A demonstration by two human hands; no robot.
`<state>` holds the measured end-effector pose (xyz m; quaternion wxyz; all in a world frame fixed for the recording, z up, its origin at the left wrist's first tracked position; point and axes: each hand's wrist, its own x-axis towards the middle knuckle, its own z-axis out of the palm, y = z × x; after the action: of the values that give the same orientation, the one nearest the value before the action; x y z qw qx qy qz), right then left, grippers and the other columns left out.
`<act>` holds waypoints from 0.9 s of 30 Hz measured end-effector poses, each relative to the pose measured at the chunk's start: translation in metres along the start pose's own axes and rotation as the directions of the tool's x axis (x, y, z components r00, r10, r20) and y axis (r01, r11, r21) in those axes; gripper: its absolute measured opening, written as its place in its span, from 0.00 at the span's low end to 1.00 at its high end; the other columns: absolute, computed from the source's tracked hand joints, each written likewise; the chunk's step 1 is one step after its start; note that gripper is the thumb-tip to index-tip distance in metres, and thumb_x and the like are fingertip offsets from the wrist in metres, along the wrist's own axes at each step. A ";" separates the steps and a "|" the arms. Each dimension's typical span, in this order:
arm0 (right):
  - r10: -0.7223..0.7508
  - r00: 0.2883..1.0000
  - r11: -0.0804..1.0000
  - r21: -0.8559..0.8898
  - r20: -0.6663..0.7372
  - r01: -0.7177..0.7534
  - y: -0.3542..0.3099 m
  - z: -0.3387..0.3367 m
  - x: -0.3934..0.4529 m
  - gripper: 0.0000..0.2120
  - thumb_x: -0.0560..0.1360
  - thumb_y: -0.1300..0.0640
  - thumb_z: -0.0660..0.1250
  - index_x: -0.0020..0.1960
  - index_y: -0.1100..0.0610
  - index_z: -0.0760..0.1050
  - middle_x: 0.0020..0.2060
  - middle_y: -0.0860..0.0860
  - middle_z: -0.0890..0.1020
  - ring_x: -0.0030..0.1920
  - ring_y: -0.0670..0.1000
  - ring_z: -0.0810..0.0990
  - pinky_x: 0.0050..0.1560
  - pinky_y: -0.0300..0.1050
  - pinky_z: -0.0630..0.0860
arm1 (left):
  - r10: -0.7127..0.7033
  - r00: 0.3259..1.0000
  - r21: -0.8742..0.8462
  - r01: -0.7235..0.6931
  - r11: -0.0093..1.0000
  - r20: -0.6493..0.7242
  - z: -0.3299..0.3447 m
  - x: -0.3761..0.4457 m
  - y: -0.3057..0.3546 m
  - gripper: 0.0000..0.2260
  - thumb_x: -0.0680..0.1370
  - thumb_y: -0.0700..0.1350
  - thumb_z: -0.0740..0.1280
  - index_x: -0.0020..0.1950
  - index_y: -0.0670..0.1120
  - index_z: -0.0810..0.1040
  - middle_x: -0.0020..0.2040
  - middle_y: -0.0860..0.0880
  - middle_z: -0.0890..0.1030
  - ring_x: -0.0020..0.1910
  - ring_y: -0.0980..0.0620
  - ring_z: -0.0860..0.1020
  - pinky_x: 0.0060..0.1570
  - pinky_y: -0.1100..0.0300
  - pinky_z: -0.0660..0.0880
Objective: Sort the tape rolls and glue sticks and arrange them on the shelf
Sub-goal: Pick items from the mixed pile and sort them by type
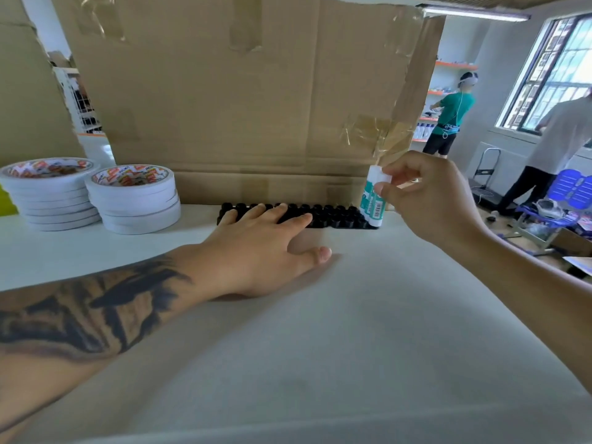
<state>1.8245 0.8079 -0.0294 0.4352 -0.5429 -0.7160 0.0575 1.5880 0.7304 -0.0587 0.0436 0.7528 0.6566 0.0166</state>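
Note:
Two stacks of white tape rolls [133, 197] stand on the white shelf [320, 315] at the far left, the second stack [48, 190] further left. A block of black-capped glue sticks [333, 216] stands in rows against the cardboard back wall. My left hand [266, 245] lies flat with straight fingers on the black caps. My right hand [429, 200] pinches the white end of a glue stick [373, 200] with a teal label, held tilted at the right end of the rows; more sticks seem bunched behind it.
A taped cardboard sheet [250, 91] forms the shelf's back wall. The shelf's right edge drops off beside my right arm. Two people [451, 113] stand in the room at the right, near a window and floor clutter [551, 213].

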 end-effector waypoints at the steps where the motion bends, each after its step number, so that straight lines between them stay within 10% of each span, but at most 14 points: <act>1: 0.000 1.000 1.000 0.000 0.005 0.000 -0.001 0.000 0.000 0.07 0.75 0.52 0.75 0.52 0.49 0.82 0.43 0.43 0.83 0.46 0.49 0.81 0.49 0.44 0.74 | -0.001 1.000 -0.001 0.001 1.000 0.000 0.000 0.000 0.000 0.37 0.73 0.77 0.42 0.81 0.66 0.45 0.84 0.55 0.46 0.83 0.49 0.45 0.79 0.42 0.46; 7: -0.010 1.000 0.998 -0.058 0.020 0.011 -0.002 -0.001 -0.001 0.06 0.76 0.54 0.74 0.52 0.50 0.81 0.42 0.46 0.82 0.43 0.43 0.78 0.38 0.34 0.68 | -0.005 1.000 0.009 0.005 1.000 -0.004 0.000 0.001 0.000 0.37 0.74 0.77 0.43 0.82 0.66 0.45 0.84 0.55 0.46 0.83 0.49 0.45 0.79 0.43 0.46; 17: -0.009 0.999 0.997 -0.071 0.047 0.012 -0.005 0.000 -0.003 0.09 0.77 0.55 0.70 0.52 0.49 0.70 0.42 0.51 0.83 0.45 0.55 0.79 0.40 0.47 0.78 | -0.014 1.000 -0.025 0.014 1.000 -0.021 -0.002 -0.001 0.002 0.36 0.74 0.77 0.46 0.81 0.67 0.48 0.84 0.53 0.48 0.83 0.49 0.47 0.79 0.43 0.46; 27: -0.195 0.966 0.945 -0.230 0.167 0.230 -0.033 -0.010 -0.029 0.28 0.76 0.42 0.70 0.72 0.42 0.64 0.70 0.50 0.70 0.65 0.58 0.73 0.57 0.53 0.73 | 0.005 0.983 -0.042 -0.013 0.999 -0.184 -0.028 -0.016 -0.006 0.34 0.77 0.73 0.54 0.81 0.65 0.55 0.83 0.54 0.55 0.82 0.50 0.53 0.77 0.46 0.50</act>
<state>1.8079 0.7667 -0.0213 0.3156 -0.5068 -0.8011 -0.0412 1.5771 0.7165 -0.0307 -0.0014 0.7499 0.6539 0.1004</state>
